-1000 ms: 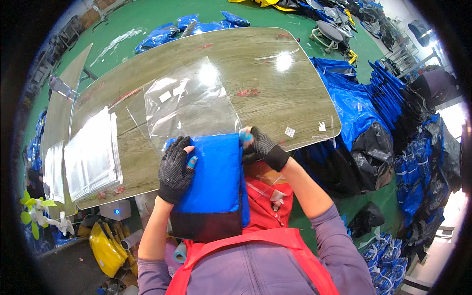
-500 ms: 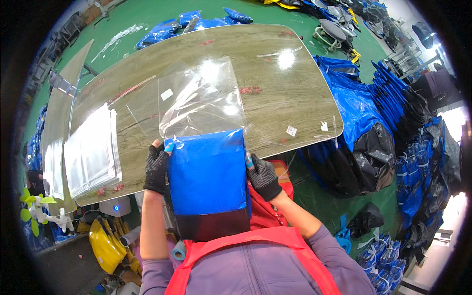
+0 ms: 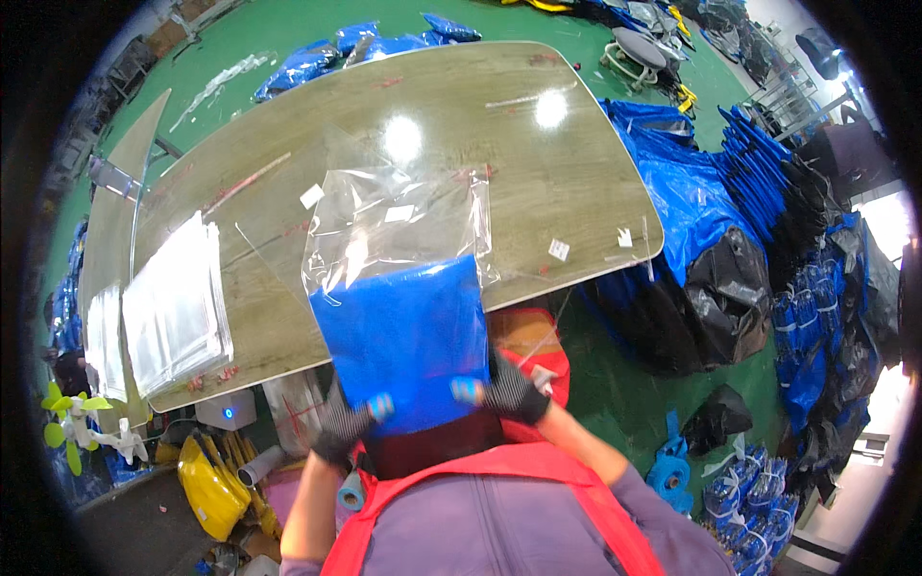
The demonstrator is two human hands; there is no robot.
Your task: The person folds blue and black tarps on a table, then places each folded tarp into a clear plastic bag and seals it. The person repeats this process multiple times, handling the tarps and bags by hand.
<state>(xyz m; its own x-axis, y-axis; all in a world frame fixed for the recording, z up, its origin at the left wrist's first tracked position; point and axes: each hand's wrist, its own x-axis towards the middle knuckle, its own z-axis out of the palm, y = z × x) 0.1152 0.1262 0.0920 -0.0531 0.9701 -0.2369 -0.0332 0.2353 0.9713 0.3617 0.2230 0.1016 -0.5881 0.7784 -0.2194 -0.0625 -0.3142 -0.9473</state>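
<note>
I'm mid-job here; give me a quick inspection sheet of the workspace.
Surface: wood-grain table, red marks, bright glare spots.
Job's things: blue folded piece with black near end; clear bag at its far edge.
Clutter: stack of clear sleeves at left; loose white labels.
Grips: left grip at the piece's left edge, right grip at its right; blurred, so firmness cannot be told.
Cables: nothing clearly seen.
Surroundings: blue-and-black pile at right, grey stool beyond, small green-bladed fan at left.

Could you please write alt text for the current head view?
The gloved left hand and right hand hold a folded blue and black item by its sides; its far end meets a clear plastic bag lying on a wood-grain table.
</note>
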